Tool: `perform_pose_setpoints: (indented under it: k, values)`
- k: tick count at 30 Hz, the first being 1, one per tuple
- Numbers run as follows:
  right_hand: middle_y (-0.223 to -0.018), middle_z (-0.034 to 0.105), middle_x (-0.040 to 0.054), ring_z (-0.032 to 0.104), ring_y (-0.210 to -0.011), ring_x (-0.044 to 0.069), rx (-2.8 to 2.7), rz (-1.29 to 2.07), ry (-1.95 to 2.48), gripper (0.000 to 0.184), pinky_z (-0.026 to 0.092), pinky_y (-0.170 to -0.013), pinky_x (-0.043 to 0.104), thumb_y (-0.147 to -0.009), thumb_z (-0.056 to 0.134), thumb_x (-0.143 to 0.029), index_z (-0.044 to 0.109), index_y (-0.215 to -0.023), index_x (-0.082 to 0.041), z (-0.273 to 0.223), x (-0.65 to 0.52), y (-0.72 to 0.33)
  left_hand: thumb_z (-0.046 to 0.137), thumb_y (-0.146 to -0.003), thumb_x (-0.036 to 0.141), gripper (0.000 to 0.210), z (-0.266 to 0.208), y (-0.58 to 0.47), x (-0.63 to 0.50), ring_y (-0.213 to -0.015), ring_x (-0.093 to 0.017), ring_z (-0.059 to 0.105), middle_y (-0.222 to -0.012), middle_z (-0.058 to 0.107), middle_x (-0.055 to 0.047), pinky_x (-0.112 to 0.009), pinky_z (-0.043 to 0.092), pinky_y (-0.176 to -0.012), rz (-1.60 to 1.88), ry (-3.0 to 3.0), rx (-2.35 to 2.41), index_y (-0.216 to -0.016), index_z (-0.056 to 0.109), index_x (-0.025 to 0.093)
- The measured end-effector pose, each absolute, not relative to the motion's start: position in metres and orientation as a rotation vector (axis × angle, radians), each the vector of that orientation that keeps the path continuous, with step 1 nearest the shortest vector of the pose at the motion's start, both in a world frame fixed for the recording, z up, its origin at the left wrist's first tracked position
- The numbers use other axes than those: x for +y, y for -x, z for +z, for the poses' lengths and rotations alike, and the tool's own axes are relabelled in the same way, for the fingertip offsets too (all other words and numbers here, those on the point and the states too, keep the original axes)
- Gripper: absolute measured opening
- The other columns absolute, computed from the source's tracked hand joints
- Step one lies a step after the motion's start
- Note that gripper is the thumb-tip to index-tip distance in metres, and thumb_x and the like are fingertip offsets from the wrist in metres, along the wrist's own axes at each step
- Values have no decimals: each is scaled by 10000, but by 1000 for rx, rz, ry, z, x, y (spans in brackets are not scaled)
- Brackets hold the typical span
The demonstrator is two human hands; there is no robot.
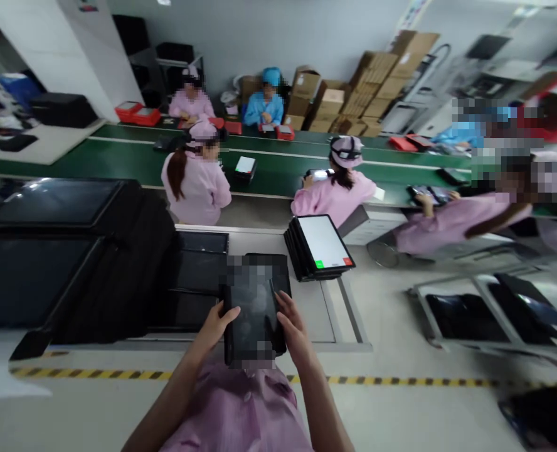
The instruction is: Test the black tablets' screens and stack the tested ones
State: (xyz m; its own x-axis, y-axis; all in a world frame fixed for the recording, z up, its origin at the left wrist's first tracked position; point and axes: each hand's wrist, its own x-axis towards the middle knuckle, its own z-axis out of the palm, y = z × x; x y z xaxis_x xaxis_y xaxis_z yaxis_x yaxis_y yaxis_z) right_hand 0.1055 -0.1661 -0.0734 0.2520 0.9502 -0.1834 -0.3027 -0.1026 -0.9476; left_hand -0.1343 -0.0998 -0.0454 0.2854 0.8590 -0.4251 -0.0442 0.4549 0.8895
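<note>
A black tablet (253, 314) with a dark screen is held upright in front of my chest. My left hand (218, 326) is closed round its left edge, thumb lying on the front. At the opposite edge, my right hand (295, 323) grips the tablet with bent fingers. Just behind it shows another dark, flat panel (282, 267), partly hidden. To the right of my hands, a stack of black tablets (320, 245) stands on the grey bench; the top one has a lit white screen with green and red corners.
Dark screens (198, 270) lie on the grey bench (313, 307), beside a tall black stack (132, 270) at left. Co-workers in pink (196, 182) and blue sit along a green conveyor belt (269, 172). A metal cart (485, 307) with dark panels stands at right.
</note>
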Motion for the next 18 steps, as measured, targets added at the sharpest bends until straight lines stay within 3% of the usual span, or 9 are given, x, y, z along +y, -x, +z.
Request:
perform_pose_setpoints:
  k: [3, 5, 9, 13, 18]
  values:
    - [-1573, 664, 67, 569, -1520, 323, -676, 1097, 1275, 610, 470, -1278, 543, -900, 837, -557, 677, -1452, -353, -75, -183, -99, 836, -777, 640, 566, -42, 134, -106, -1006, -316, 800, -1097, 850, -122, -382, 650, -838, 685, -1016, 1104, -1100, 809, 175]
    - [-1522, 704, 57, 638, -1441, 326, -550, 1032, 1369, 606, 538, -1217, 521, -867, 858, -578, 714, -1406, -342, -81, -202, -101, 817, -801, 646, 557, -42, 121, -112, -1037, -319, 792, -1129, 843, -127, -390, 652, -862, 618, -1067, 1045, -1103, 808, 178]
    - [-1270, 829, 51, 800, -1108, 329, -100, 971, 1439, 632, 684, -928, 455, -753, 926, -586, 779, -1296, -298, -95, -250, -111, 791, -887, 590, 577, -44, 90, -119, -1155, -310, 769, -1270, 813, -138, -415, 629, -1001, 396, -1181, 750, -1295, 765, 185]
    - [-1021, 861, 35, 804, -800, 269, 89, 739, 1325, 591, 661, -683, 357, -681, 961, -544, 809, -1179, -264, -109, -284, -139, 781, -938, 517, 636, -45, 82, -96, -1207, -288, 767, -1444, 733, -184, -435, 602, -1069, 256, -1328, 585, -1476, 661, 201]
    - [-975, 853, 43, 773, -787, 238, 93, 534, 1342, 593, 638, -717, 335, -602, 978, -546, 811, -1070, -224, -130, -285, -209, 670, -1014, 481, 459, -42, 73, -31, -1189, -278, 772, -1325, 793, -156, -447, 594, -1071, 422, -1673, 711, -1369, 710, 192]
